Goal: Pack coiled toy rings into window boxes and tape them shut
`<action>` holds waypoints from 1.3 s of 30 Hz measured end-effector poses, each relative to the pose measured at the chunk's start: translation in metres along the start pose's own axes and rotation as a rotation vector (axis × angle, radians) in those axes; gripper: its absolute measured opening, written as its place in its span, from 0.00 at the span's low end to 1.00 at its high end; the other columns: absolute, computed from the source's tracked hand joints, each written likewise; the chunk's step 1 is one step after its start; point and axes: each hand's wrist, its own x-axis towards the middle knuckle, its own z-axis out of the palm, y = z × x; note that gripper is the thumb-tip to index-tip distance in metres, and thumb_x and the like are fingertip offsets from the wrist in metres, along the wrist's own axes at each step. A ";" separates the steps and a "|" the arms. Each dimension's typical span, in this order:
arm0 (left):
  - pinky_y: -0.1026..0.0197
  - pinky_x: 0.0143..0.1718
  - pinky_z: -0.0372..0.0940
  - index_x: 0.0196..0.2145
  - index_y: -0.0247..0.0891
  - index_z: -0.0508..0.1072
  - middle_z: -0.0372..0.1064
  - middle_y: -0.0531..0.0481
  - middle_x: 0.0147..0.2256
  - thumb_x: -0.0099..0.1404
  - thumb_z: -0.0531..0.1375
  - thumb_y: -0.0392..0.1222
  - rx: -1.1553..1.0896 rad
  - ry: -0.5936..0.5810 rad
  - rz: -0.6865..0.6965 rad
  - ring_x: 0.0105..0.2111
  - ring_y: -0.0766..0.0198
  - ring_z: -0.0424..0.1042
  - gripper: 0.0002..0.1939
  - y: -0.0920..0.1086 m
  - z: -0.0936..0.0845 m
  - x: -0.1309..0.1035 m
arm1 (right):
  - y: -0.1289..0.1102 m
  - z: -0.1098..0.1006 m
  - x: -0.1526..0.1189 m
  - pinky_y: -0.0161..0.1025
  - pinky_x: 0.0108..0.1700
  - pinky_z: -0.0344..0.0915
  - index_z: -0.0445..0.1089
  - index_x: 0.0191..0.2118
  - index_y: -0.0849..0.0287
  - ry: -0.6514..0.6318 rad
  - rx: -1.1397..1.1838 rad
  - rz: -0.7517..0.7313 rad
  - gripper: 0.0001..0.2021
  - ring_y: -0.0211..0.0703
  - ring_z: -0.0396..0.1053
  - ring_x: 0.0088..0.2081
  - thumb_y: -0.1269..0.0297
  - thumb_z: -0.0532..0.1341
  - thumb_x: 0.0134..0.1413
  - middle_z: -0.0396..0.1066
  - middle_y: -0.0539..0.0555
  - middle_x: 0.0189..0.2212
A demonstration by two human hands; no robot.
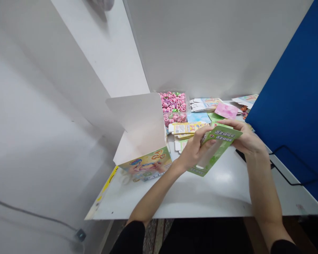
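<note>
A green printed carton point(218, 150) with a window in its front is held tilted above the white table. My left hand point(194, 148) is closed on its left side, and the thumb shows by the window. Around the carton's upper right edge, my right hand point(247, 137) is also closed, near the top flap; some of its fingers are hidden behind the carton. Just behind my left hand lie flattened yellow cartons point(188, 127). A large open box point(148, 160) with a colourful printed front stands to the left, its white lid raised.
A clear tub of pink and green rings point(174, 104) stands at the back. Flat printed cartons point(206, 104) and a pink card point(226, 110) lie beside it. A blue partition point(302, 88) bounds the right, with a black cable point(288, 181) near it.
</note>
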 end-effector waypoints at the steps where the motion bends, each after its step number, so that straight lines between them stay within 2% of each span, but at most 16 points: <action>1: 0.55 0.49 0.68 0.58 0.48 0.57 0.68 0.42 0.58 0.75 0.52 0.58 0.021 -0.012 0.021 0.53 0.57 0.73 0.20 -0.001 -0.001 0.000 | 0.001 -0.001 0.001 0.39 0.27 0.69 0.82 0.38 0.53 0.006 -0.033 -0.004 0.21 0.42 0.72 0.26 0.52 0.78 0.34 0.78 0.53 0.29; 4: 0.58 0.45 0.69 0.57 0.46 0.60 0.72 0.44 0.52 0.75 0.52 0.56 0.042 -0.011 0.056 0.47 0.60 0.75 0.19 -0.001 -0.003 0.001 | 0.002 -0.003 0.001 0.36 0.20 0.61 0.83 0.35 0.53 0.048 -0.069 -0.054 0.18 0.37 0.66 0.21 0.55 0.78 0.34 0.78 0.53 0.28; 6: 0.61 0.40 0.69 0.56 0.45 0.60 0.73 0.46 0.49 0.75 0.54 0.56 0.054 0.016 0.033 0.41 0.62 0.76 0.18 0.000 -0.002 0.002 | 0.001 -0.002 0.000 0.33 0.18 0.54 0.83 0.32 0.53 0.075 -0.047 -0.085 0.16 0.33 0.62 0.20 0.57 0.79 0.32 0.76 0.52 0.27; 8: 0.63 0.36 0.68 0.56 0.44 0.60 0.74 0.46 0.48 0.74 0.54 0.55 0.084 0.032 -0.001 0.37 0.64 0.76 0.19 0.000 -0.002 0.002 | -0.001 0.001 0.000 0.32 0.18 0.52 0.84 0.29 0.53 0.084 -0.041 -0.096 0.14 0.32 0.62 0.20 0.56 0.79 0.32 0.75 0.52 0.26; 12: 0.62 0.37 0.69 0.57 0.44 0.60 0.74 0.45 0.50 0.75 0.53 0.55 0.165 0.027 0.009 0.36 0.64 0.76 0.19 0.001 -0.002 0.002 | -0.001 0.002 0.002 0.33 0.19 0.57 0.84 0.29 0.52 0.092 -0.013 -0.078 0.15 0.35 0.66 0.23 0.55 0.80 0.30 0.76 0.53 0.28; 17: 0.59 0.45 0.71 0.59 0.45 0.59 0.71 0.42 0.56 0.76 0.50 0.56 0.174 -0.023 0.092 0.48 0.60 0.77 0.20 0.000 -0.005 0.002 | 0.010 -0.009 0.008 0.34 0.19 0.60 0.84 0.31 0.47 0.047 0.034 -0.048 0.18 0.35 0.63 0.19 0.55 0.81 0.27 0.76 0.49 0.23; 23: 0.59 0.46 0.72 0.60 0.45 0.57 0.71 0.41 0.57 0.76 0.51 0.55 0.130 -0.023 0.071 0.48 0.60 0.78 0.21 -0.002 -0.006 0.001 | 0.019 -0.015 0.014 0.36 0.20 0.63 0.83 0.31 0.50 0.022 0.018 -0.056 0.18 0.35 0.64 0.19 0.49 0.80 0.31 0.74 0.49 0.22; 26: 0.60 0.44 0.72 0.61 0.45 0.57 0.72 0.41 0.56 0.76 0.52 0.55 0.140 0.000 0.073 0.46 0.61 0.78 0.22 -0.003 -0.007 0.001 | 0.019 -0.011 0.014 0.36 0.21 0.65 0.83 0.40 0.50 0.044 -0.044 -0.081 0.23 0.36 0.66 0.21 0.45 0.77 0.37 0.76 0.50 0.25; 28: 0.61 0.45 0.72 0.60 0.44 0.58 0.73 0.41 0.55 0.76 0.53 0.54 0.202 0.043 0.097 0.47 0.61 0.78 0.21 -0.004 -0.009 0.002 | 0.017 -0.007 0.012 0.39 0.27 0.71 0.81 0.46 0.49 0.099 -0.110 -0.181 0.22 0.39 0.72 0.27 0.42 0.71 0.49 0.78 0.52 0.33; 30: 0.61 0.44 0.72 0.59 0.43 0.60 0.74 0.42 0.54 0.76 0.52 0.54 0.306 0.091 0.119 0.47 0.61 0.79 0.19 -0.003 -0.011 0.004 | 0.014 -0.004 0.009 0.42 0.36 0.75 0.79 0.47 0.48 0.265 -0.199 -0.376 0.18 0.41 0.75 0.35 0.44 0.63 0.60 0.78 0.53 0.39; 32: 0.62 0.42 0.72 0.58 0.43 0.62 0.75 0.43 0.53 0.76 0.52 0.53 0.406 0.108 0.122 0.45 0.62 0.79 0.18 -0.001 -0.014 0.005 | 0.010 -0.004 0.005 0.44 0.42 0.74 0.79 0.43 0.49 0.431 -0.327 -0.577 0.13 0.43 0.76 0.38 0.48 0.62 0.63 0.78 0.53 0.38; 33: 0.62 0.42 0.73 0.58 0.43 0.62 0.75 0.43 0.52 0.77 0.51 0.53 0.439 0.099 0.117 0.44 0.62 0.80 0.18 -0.001 -0.014 0.005 | 0.007 -0.004 0.003 0.44 0.44 0.74 0.79 0.41 0.49 0.455 -0.402 -0.649 0.10 0.43 0.76 0.38 0.51 0.64 0.62 0.78 0.52 0.37; 34: 0.62 0.41 0.73 0.58 0.43 0.62 0.75 0.44 0.52 0.77 0.51 0.53 0.461 0.085 0.112 0.43 0.62 0.80 0.18 0.000 -0.015 0.005 | 0.005 -0.006 0.000 0.45 0.44 0.73 0.80 0.40 0.49 0.433 -0.470 -0.701 0.07 0.44 0.75 0.38 0.55 0.67 0.60 0.78 0.52 0.36; 36: 0.62 0.42 0.73 0.59 0.43 0.61 0.75 0.44 0.53 0.77 0.50 0.53 0.481 0.048 0.104 0.44 0.62 0.80 0.18 0.002 -0.014 0.005 | 0.001 -0.009 -0.004 0.45 0.43 0.72 0.80 0.40 0.47 0.309 -0.564 -0.751 0.04 0.44 0.74 0.37 0.62 0.68 0.59 0.77 0.51 0.35; 39: 0.61 0.42 0.74 0.60 0.43 0.59 0.73 0.43 0.55 0.77 0.49 0.53 0.478 -0.005 0.110 0.46 0.61 0.80 0.19 0.004 -0.010 0.004 | -0.004 -0.011 -0.008 0.42 0.40 0.69 0.80 0.41 0.46 0.170 -0.626 -0.738 0.08 0.43 0.72 0.37 0.67 0.66 0.60 0.75 0.51 0.35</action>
